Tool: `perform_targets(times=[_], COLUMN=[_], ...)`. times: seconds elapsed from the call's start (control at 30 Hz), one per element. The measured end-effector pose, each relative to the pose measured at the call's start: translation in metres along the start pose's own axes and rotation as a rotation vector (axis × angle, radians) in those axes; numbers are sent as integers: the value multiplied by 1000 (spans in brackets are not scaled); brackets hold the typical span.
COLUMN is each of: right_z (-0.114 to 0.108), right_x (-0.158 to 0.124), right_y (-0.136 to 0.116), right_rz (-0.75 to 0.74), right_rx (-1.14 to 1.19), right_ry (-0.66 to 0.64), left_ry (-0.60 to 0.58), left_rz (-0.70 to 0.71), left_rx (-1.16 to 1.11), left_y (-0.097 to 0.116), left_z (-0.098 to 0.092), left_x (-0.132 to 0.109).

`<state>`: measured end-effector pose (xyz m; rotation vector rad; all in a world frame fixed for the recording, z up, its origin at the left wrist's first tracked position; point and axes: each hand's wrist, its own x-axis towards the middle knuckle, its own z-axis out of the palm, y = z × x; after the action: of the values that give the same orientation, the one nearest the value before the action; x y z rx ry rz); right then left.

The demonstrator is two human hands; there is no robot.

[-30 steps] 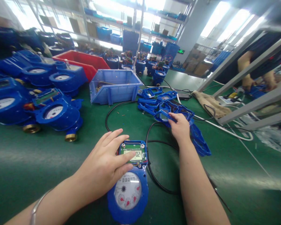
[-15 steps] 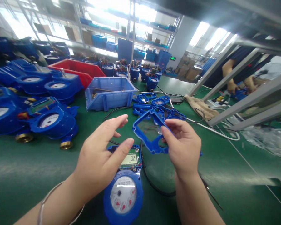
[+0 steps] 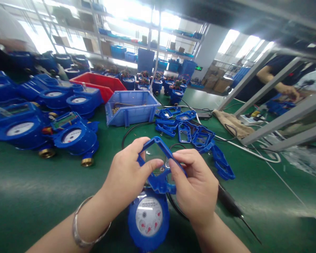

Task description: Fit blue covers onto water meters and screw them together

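Note:
Between my two hands is a blue plastic cover frame [image 3: 160, 182] with a clear window, tilted above a blue water meter [image 3: 149, 219]. My left hand [image 3: 126, 170] grips its left edge, thumb along the inside. My right hand [image 3: 196, 186] pinches the right edge. The meter lies on the green table with its round dial facing up; its upper part is hidden behind the frame and my fingers. To the right of my right hand rests a black-handled screwdriver [image 3: 230, 202] with a long thin shaft.
More blue covers [image 3: 184, 133] lie in a loose pile beyond my hands. Behind stand a blue bin [image 3: 137, 119] with small metal parts and a red bin [image 3: 116, 84]. Several meters [image 3: 75, 137] fill the left side. Metal posts [image 3: 287, 109], cables and a cloth [image 3: 233, 124] are at right.
My left hand has moved to the cover frame and closed on its left edge. The frame has come left and down, over the meter, and now hides the meter's display.

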<state>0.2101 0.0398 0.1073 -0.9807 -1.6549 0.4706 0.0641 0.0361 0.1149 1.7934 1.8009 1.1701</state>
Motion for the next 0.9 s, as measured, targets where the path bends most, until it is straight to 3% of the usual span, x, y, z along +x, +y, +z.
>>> perform_targets(times=[0.2,0.27,0.37,0.47,0.57,0.63,0.67,0.77,0.9], right_z=[2,0,-3,-3,0,0,0,-1,-2], right_x=[7,13,21,23,22,20,20,20,18], right_y=[9,15,24,29,30,30,30,28,24], right_rz=[118,184,298,343,329,309,301,279,251], right_rx=[40,55,93,113,89,72,66,56,51], right_ry=[-3,30,58,50,41,47,52,67,78], left_ry=[5,92,332,324,358,395,388,209,62], left_rz=[21,3,-51,-42,52,199,302,507,564], left_rx=[-82,-16,235,394,346,308,309,384,501], left_y=[-12,-21,-39,-53,-50,-39,-33,-16,-11], left_z=[-9,-21,-39,-46,-42,-35,-31,-17,-1], left_x=[10,16,28,37,34,25,19,4,-2])
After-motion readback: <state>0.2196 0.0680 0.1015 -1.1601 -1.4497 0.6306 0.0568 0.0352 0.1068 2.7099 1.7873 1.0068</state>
